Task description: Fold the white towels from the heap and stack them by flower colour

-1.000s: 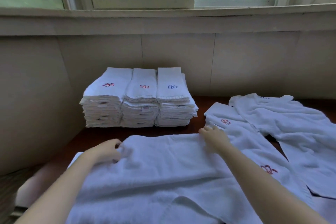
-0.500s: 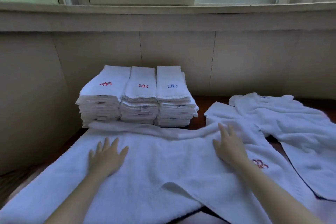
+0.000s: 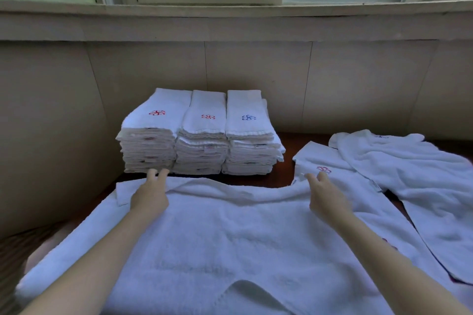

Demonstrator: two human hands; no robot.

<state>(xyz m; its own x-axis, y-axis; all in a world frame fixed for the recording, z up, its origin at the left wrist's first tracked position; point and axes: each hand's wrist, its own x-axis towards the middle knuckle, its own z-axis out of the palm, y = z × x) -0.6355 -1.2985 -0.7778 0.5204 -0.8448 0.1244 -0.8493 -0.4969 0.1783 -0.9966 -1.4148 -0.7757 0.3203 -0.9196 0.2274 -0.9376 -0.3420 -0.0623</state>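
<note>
A white towel (image 3: 230, 233) lies spread in front of me, its far edge rolled over. My left hand (image 3: 149, 195) rests flat on the towel's far left part, fingers straight and reaching past the edge. My right hand (image 3: 323, 198) lies on the far right part with fingers extended. Behind the towel stand three stacks of folded towels: a left stack (image 3: 151, 135) and a middle stack (image 3: 203, 138) topped with red flowers, and a right stack (image 3: 252, 135) topped with a blue flower.
Loose unfolded towels (image 3: 409, 169) lie in a heap at the right, one showing a red flower (image 3: 323, 169). A dark wooden table (image 3: 289, 138) carries everything. A beige wall and window sill close the back and left side.
Both hands slid away from me across the towel to its far edge. The far edge now lies closer to the stacks, with its left corner turned over.
</note>
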